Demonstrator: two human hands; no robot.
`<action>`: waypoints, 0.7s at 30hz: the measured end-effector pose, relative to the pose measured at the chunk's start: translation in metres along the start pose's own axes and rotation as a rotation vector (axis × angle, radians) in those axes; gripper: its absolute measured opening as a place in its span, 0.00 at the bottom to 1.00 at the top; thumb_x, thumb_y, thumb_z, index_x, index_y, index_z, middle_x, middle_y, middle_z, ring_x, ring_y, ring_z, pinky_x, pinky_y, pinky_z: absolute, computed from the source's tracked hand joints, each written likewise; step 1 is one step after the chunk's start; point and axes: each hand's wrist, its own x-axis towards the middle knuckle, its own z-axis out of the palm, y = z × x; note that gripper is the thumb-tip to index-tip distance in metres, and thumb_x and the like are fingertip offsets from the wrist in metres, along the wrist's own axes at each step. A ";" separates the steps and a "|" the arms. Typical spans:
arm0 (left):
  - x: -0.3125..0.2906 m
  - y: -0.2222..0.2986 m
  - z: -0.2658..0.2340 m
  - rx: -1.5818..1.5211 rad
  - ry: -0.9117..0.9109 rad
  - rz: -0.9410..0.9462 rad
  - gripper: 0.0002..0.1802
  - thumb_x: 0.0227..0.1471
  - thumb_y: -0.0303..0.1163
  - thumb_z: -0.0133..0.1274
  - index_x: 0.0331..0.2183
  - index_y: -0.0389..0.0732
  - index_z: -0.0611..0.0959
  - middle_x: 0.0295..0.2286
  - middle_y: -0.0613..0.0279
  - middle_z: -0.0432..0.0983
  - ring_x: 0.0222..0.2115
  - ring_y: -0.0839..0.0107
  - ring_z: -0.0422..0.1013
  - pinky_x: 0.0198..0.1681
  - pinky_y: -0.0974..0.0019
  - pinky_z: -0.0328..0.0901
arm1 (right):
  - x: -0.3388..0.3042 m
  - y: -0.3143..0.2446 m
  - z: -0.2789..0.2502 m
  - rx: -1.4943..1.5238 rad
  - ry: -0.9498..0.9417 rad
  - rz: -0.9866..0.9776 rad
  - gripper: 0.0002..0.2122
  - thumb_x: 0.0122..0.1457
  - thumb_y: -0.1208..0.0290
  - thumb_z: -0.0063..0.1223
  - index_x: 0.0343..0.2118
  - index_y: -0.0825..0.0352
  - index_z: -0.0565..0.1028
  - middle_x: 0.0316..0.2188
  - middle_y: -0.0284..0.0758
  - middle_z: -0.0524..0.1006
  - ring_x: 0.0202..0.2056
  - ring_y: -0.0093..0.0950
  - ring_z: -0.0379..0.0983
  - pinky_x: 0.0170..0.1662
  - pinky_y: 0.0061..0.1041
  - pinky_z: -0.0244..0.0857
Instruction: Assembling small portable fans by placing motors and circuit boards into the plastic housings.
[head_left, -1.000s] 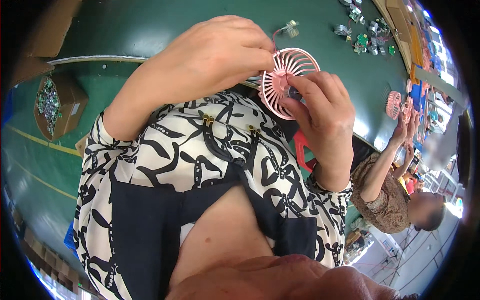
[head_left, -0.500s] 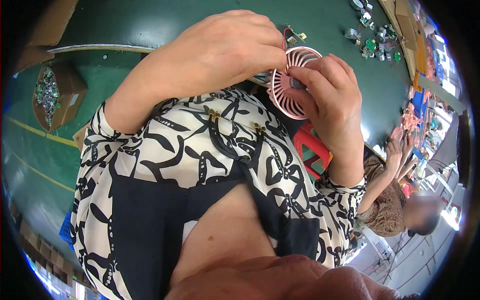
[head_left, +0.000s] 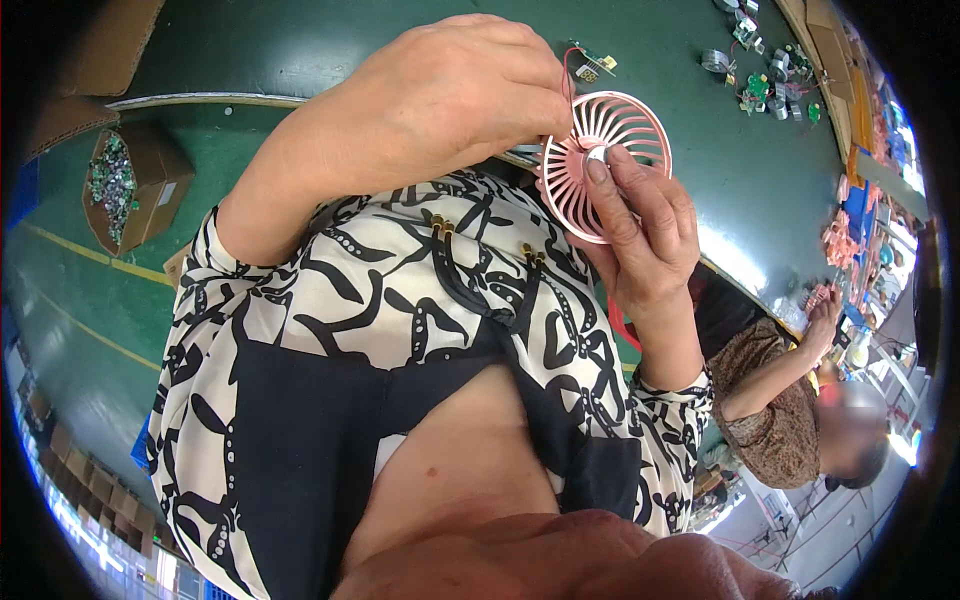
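A pink round fan grille point(head_left: 625, 118) with curved ribs is tilted in front of my chest. My right hand point(head_left: 650, 235) is closed around its lower right side, fingertips on a small silvery round part point(head_left: 597, 154) at the hub, perhaps a motor. At the grille's left edge, my left hand point(head_left: 465, 95) has its fingers pinched together; what sits between them is hidden. A thin red wire point(head_left: 566, 72) runs past those fingertips to a small circuit board point(head_left: 594, 59) just beyond the grille.
Several small motors and green boards point(head_left: 765, 85) lie on the dark green table point(head_left: 350, 50) at the far right. On the floor at left stands a cardboard box point(head_left: 160, 185) of small parts. A co-worker's arm point(head_left: 785, 375) reaches toward pink pieces point(head_left: 838, 243) at right.
My right hand has shifted down and left, its fingers reaching farther over the hub. The grille has turned slightly. My left hand stays at its edge.
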 end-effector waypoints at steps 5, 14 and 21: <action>0.000 0.000 -0.004 -0.005 0.004 0.034 0.11 0.40 0.26 0.60 0.31 0.38 0.81 0.34 0.58 0.76 0.40 0.57 0.73 0.46 0.57 0.68 | -0.001 -0.001 0.000 0.009 -0.008 0.011 0.25 0.41 0.68 0.61 0.47 0.64 0.79 0.49 0.36 0.75 0.41 0.32 0.73 0.47 0.35 0.68; 0.001 0.007 0.007 -0.032 0.121 -0.016 0.10 0.45 0.27 0.60 0.35 0.43 0.82 0.40 0.59 0.75 0.39 0.57 0.73 0.44 0.59 0.68 | -0.017 -0.004 -0.005 -0.065 0.038 0.078 0.21 0.44 0.71 0.67 0.44 0.67 0.79 0.45 0.39 0.78 0.45 0.39 0.75 0.54 0.41 0.65; 0.046 0.107 -0.009 -1.732 -0.342 0.017 0.10 0.61 0.30 0.48 0.38 0.36 0.81 0.36 0.55 0.78 0.38 0.57 0.72 0.43 0.58 0.66 | -0.114 0.076 -0.040 -0.256 0.383 0.607 0.16 0.58 0.71 0.58 0.50 0.65 0.77 0.51 0.44 0.75 0.51 0.43 0.72 0.53 0.37 0.67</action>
